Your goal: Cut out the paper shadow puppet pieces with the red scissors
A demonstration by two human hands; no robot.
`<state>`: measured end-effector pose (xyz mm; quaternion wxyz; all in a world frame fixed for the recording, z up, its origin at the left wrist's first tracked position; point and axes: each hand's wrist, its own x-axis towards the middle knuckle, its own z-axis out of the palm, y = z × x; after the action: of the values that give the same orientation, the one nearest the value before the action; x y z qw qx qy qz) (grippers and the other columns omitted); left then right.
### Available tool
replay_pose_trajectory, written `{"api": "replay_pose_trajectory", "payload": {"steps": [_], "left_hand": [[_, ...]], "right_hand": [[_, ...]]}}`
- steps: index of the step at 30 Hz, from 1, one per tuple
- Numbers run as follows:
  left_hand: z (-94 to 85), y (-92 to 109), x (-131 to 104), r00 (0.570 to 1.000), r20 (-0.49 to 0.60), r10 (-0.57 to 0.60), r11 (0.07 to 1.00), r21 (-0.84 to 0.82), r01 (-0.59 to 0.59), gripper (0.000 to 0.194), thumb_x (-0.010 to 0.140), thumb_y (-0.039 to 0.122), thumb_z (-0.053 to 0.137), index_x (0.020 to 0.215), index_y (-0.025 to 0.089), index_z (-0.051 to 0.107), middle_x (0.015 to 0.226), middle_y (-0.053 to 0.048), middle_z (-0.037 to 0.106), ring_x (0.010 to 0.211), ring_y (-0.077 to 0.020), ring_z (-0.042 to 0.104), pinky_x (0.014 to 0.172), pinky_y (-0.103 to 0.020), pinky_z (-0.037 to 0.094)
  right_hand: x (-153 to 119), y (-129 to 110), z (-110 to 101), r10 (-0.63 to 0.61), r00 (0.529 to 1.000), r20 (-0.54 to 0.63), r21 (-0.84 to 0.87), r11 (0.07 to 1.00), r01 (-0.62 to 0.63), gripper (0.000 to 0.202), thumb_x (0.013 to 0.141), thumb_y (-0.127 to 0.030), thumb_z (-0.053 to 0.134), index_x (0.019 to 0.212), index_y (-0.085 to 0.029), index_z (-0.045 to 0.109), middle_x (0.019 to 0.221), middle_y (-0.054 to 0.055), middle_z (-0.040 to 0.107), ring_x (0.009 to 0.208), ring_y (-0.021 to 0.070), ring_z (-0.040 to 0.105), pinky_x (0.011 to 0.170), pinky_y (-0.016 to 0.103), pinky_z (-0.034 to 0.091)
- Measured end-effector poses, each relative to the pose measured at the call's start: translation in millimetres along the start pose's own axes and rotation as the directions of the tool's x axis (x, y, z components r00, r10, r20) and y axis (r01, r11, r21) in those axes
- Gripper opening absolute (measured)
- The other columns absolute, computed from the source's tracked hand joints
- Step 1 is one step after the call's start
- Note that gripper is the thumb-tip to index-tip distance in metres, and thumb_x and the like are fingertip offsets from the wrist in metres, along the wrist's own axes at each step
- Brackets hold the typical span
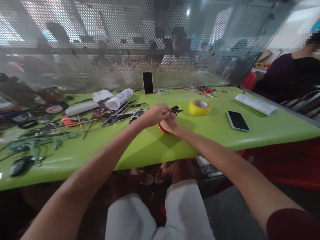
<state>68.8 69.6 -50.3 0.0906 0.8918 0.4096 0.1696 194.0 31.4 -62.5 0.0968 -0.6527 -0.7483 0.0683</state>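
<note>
My left hand (156,114) and my right hand (170,122) meet above the green table (140,146), their fingers closed and overlapping. A curved red handle (164,128) shows beneath my right hand; the rest of that tool is hidden, so its kind is unclear. Just beyond the fingers a dark, jagged piece (176,109) sticks out, and I cannot tell which hand it belongs to. What my left fingers pinch is hidden. Right of the hands stands a roll of yellow tape (199,107).
Thin sticks (82,126), rolled paper (119,99), green cords (32,146) and dark scraps crowd the left. A phone (148,82) leans on the perforated panel (112,60); another phone (238,120) lies right, near a paper roll (256,104). A person (292,75) sits far right.
</note>
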Motion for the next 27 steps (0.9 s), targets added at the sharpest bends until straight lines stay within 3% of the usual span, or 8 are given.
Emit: {"api": "replay_pose_trajectory", "payload": {"steps": [2, 5, 8, 11, 15, 19, 23, 27], "left_hand": [[-20.3, -32, -10, 0.999, 0.01, -0.037, 0.999, 0.02, 0.037, 0.033, 0.11, 0.039, 0.071, 0.137, 0.019, 0.072, 0.142, -0.013, 0.072, 0.122, -0.0275, 0.074, 0.104, -0.051, 0.065], [-41.8, -80, -31, 0.991, 0.061, -0.115, 0.992, 0.065, 0.111, 0.027, 0.112, 0.038, 0.067, 0.131, 0.02, 0.075, 0.138, -0.012, 0.074, 0.117, -0.0253, 0.075, 0.103, -0.047, 0.065], [-51.1, -120, -49, 0.979, 0.092, -0.179, 0.979, 0.115, 0.168, 0.026, 0.113, 0.038, 0.065, 0.13, 0.02, 0.076, 0.138, -0.012, 0.074, 0.12, -0.0254, 0.074, 0.106, -0.048, 0.064], [-51.0, -148, -60, 0.974, 0.096, -0.206, 0.972, 0.139, 0.191, 0.031, 0.11, 0.038, 0.071, 0.136, 0.021, 0.074, 0.146, -0.013, 0.071, 0.129, -0.0291, 0.071, 0.112, -0.054, 0.061], [-41.1, -165, -70, 0.976, 0.145, -0.161, 0.984, 0.099, 0.147, 0.046, 0.106, 0.046, 0.076, 0.143, 0.019, 0.07, 0.148, -0.014, 0.069, 0.135, -0.0335, 0.067, 0.117, -0.06, 0.055], [-31.4, -170, -79, 0.981, 0.113, -0.156, 0.988, 0.038, 0.153, 0.064, 0.095, 0.054, 0.085, 0.146, 0.019, 0.069, 0.15, -0.016, 0.067, 0.139, -0.0378, 0.063, 0.119, -0.062, 0.051], [-35.0, -178, -84, 0.967, 0.035, -0.251, 0.966, -0.061, 0.252, 0.053, 0.102, 0.046, 0.08, 0.146, 0.019, 0.068, 0.146, -0.014, 0.068, 0.132, -0.0342, 0.067, 0.113, -0.06, 0.057], [-44.8, -186, -89, 0.933, 0.025, -0.358, 0.901, -0.254, 0.352, 0.042, 0.106, 0.04, 0.076, 0.141, 0.018, 0.069, 0.131, -0.011, 0.074, 0.11, -0.0261, 0.075, 0.095, -0.047, 0.066]], "right_hand": [[8, 6, -2, 0.009, 1.0, -0.009, -0.024, 1.0, -0.009, 0.036, 0.112, -0.039, 0.071, 0.14, -0.017, 0.07, 0.142, 0.013, 0.072, 0.123, 0.0279, 0.074, 0.106, 0.05, 0.065], [16, 13, -17, -0.02, 0.999, 0.033, -0.017, 1.0, 0.02, 0.03, 0.11, -0.039, 0.074, 0.128, -0.016, 0.074, 0.126, 0.01, 0.077, 0.109, 0.0244, 0.077, 0.097, 0.046, 0.067], [16, 13, -34, -0.151, 0.983, 0.107, 0.034, 0.988, 0.149, 0.02, 0.112, -0.033, 0.069, 0.116, -0.014, 0.076, 0.104, 0.005, 0.08, 0.088, 0.0188, 0.076, 0.085, 0.036, 0.064], [7, 3, -40, -0.26, 0.947, 0.19, 0.052, 0.966, 0.255, 0.013, 0.106, -0.023, 0.074, 0.108, -0.013, 0.081, 0.092, 0.008, 0.082, 0.075, 0.0173, 0.072, 0.073, 0.029, 0.052], [-8, -11, -31, -0.362, 0.886, 0.291, 0.023, 0.928, 0.372, 0.013, 0.102, -0.026, 0.077, 0.106, -0.014, 0.081, 0.092, 0.011, 0.083, 0.076, 0.0216, 0.073, 0.068, 0.03, 0.044], [-21, -13, -19, -0.422, 0.857, 0.297, -0.011, 0.895, 0.445, 0.01, 0.104, -0.021, 0.072, 0.107, -0.014, 0.079, 0.107, 0.014, 0.085, 0.089, 0.0259, 0.077, 0.073, 0.033, 0.046], [-31, -6, -9, -0.443, 0.863, 0.243, -0.038, 0.884, 0.465, 0.015, 0.107, -0.015, 0.062, 0.112, -0.012, 0.076, 0.113, 0.014, 0.083, 0.094, 0.027, 0.077, 0.079, 0.035, 0.048], [-34, 0, -2, -0.455, 0.869, 0.196, -0.041, 0.881, 0.47, 0.022, 0.108, -0.013, 0.059, 0.122, -0.012, 0.076, 0.123, 0.014, 0.079, 0.099, 0.0276, 0.077, 0.082, 0.037, 0.052]]}}
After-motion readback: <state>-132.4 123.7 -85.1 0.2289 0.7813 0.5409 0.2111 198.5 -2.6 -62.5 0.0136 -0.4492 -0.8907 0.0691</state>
